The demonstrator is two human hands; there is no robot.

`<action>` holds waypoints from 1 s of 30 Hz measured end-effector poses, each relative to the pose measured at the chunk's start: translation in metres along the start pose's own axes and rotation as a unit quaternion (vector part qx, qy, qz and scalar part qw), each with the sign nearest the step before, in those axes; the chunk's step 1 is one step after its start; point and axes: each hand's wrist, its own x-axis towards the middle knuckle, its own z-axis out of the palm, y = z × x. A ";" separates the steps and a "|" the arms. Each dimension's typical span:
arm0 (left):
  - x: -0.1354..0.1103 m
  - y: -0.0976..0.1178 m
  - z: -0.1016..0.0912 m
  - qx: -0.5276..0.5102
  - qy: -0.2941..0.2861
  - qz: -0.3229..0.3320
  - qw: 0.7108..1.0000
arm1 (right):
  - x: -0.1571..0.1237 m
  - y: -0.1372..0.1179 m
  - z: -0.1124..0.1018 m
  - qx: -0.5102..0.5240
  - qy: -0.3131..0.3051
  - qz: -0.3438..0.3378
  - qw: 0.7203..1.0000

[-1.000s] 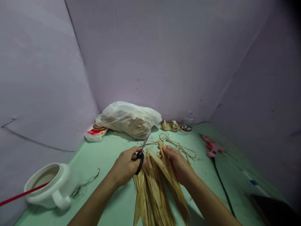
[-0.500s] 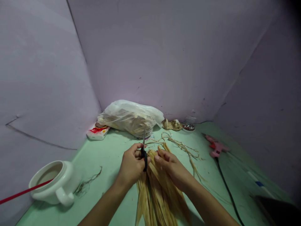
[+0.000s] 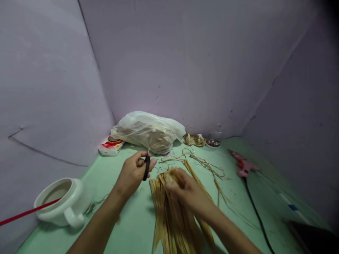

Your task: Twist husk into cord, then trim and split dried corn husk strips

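Black-handled scissors (image 3: 146, 168) are in my left hand (image 3: 134, 173), closed round the handle with the blades pointing away from me. My right hand (image 3: 182, 187), blurred by motion, bends over the top end of a bundle of dry tan leaf strips (image 3: 165, 225). Its fingers are pressed together at the strips' upper ends, and a pale bit of strip shows between them. The bundle lies fanned toward me on the green table (image 3: 129, 225). One separate strip (image 3: 194, 174) lies just right of the right hand.
A filled plastic bag (image 3: 148, 130) rests against the back wall beside a tissue pack (image 3: 111, 146). Thin twisted cords (image 3: 203, 162) lie beyond the strips. At right is a pink glue gun (image 3: 245, 165) with a black cable; at left, a white pot (image 3: 62, 203) holds a red stick.
My left hand has moved left with the scissors, away from the bundle. My right hand has shifted slightly left and turned over the strips' top ends.
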 end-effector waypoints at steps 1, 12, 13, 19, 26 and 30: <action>0.000 0.002 -0.003 0.009 0.016 0.001 1.000 | -0.003 0.000 0.011 -0.104 -0.021 -0.020 0.994; 0.001 0.000 -0.006 0.085 0.003 0.017 0.996 | -0.005 0.015 0.000 -0.410 -0.061 -0.026 0.910; 0.000 0.001 -0.006 0.082 -0.015 0.015 0.996 | -0.003 0.015 -0.008 -0.358 -0.046 -0.009 0.932; -0.010 0.009 -0.007 0.103 -0.162 0.033 0.981 | 0.011 0.008 -0.025 0.085 0.017 0.047 0.995; -0.015 0.012 -0.008 0.190 -0.321 0.017 0.927 | 0.017 0.008 -0.028 0.285 0.173 0.049 0.942; -0.015 0.006 0.000 0.175 -0.354 0.023 0.918 | 0.015 0.008 -0.025 0.226 0.166 0.041 0.959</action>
